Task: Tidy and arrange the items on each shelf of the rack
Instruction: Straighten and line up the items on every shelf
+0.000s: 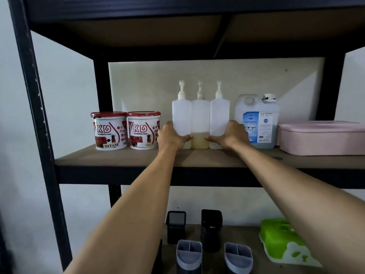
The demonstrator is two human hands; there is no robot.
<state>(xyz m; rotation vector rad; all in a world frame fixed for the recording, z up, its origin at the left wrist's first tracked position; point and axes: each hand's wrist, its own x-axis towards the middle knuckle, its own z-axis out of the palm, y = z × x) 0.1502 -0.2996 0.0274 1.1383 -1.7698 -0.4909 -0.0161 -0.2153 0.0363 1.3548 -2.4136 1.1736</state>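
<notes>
- Lower shelf (246, 230), nearest: 2 grey holders (189, 252) are seen.
- Middle shelf (122, 157): 3 pump bottles (200, 119) are clasped together between left hand (170, 136) and right hand (234, 135), thumbs across their fronts.
- Judged step: squaring this row; next, an even push back is needed, beside 2 paint tubs (126, 131).

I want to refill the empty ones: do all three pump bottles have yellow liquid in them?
No, only the middle pump bottle shows yellowish liquid at its bottom, while the left pump bottle and right pump bottle look clear.
</notes>
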